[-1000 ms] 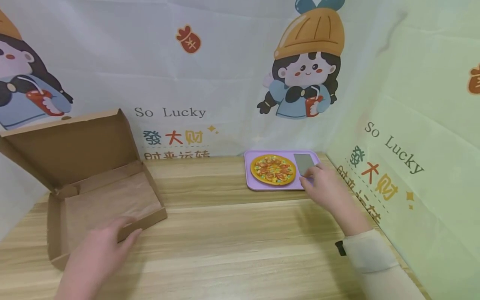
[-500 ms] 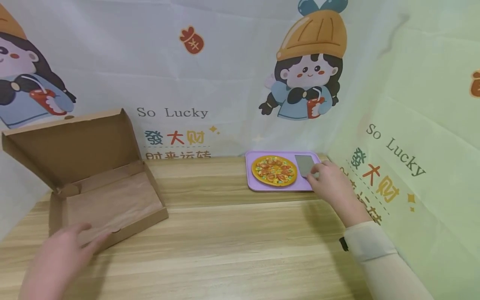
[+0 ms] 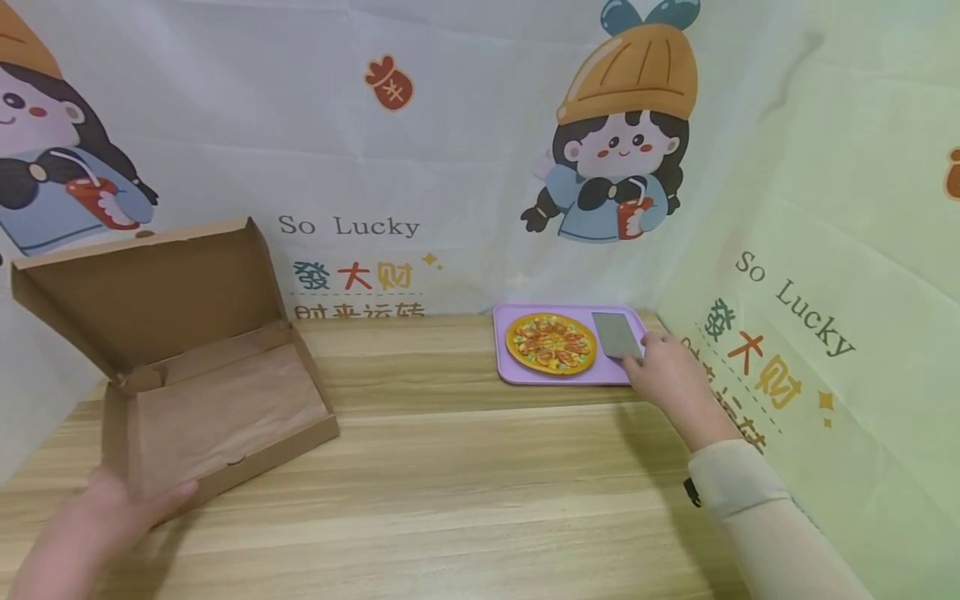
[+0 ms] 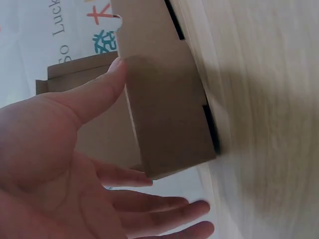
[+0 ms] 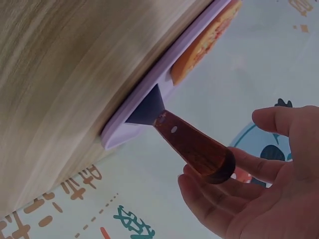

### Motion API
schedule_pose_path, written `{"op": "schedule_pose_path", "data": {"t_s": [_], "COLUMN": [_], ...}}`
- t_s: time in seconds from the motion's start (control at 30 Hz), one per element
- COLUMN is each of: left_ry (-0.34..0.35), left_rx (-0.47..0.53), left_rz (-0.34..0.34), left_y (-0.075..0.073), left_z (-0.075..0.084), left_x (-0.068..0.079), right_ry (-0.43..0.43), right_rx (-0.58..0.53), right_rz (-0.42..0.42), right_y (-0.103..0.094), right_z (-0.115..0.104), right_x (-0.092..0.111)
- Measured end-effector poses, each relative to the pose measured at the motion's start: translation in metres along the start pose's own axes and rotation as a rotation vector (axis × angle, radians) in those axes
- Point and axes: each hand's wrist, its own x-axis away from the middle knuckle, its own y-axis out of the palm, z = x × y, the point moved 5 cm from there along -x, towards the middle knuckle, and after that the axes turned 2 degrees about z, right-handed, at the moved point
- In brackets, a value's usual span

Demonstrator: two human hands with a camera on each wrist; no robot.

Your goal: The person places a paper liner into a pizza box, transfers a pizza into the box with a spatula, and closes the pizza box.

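An open cardboard pizza box (image 3: 225, 408) stands at left in the head view, its lid raised. My left hand (image 3: 101, 525) is at its near left corner; in the left wrist view that hand (image 4: 75, 149) has its thumb by the box wall (image 4: 164, 94) and its other fingers spread past the corner. At the back right, a pizza (image 3: 551, 343) and a spatula (image 3: 617, 335) lie on a purple tray (image 3: 517, 379). My right hand (image 3: 667, 379) is beside the spatula. In the right wrist view, its fingers (image 5: 199, 199) are loosely bent around the wooden handle (image 5: 194, 147), thumb apart.
The wooden table (image 3: 450, 492) spreads between box and tray. A printed cloth (image 3: 450, 167) hangs directly behind them, and another cloth wall (image 3: 862, 400) stands close to my right arm.
My left hand has moved left along the box's front wall to its near left corner. My right hand has shifted slightly right beside the spatula. The box, pizza and tray stay put.
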Motion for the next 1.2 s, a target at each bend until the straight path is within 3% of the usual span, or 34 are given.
{"op": "schedule_pose_path", "data": {"t_s": [0.2,0.43,0.6,0.9,1.2], "left_ry": [0.027,0.098,0.067,0.026,0.03], "left_rx": [0.048,0.003,-0.021,-0.074,-0.132], "left_rz": [-0.063,-0.032,-0.047,-0.022,-0.032], "left_y": [-0.002,-0.009,-0.01,-0.01,-0.016], "left_z": [-0.01,-0.011,-0.006,0.01,0.023], "left_x": [-0.015,-0.023,-0.021,-0.033,-0.029], "right_ry": [0.034,0.065,0.057,0.004,-0.028], "right_rx": [0.021,-0.041,-0.012,0.064,0.017], "right_rz": [-0.013,-0.044,-0.05,-0.019,0.031], "right_y": [0.006,0.015,0.022,0.028,0.029], "right_z": [0.005,0.012,0.018,0.023,0.024], "right_x": [-0.003,-0.005,-0.006,-0.006,-0.006]}}
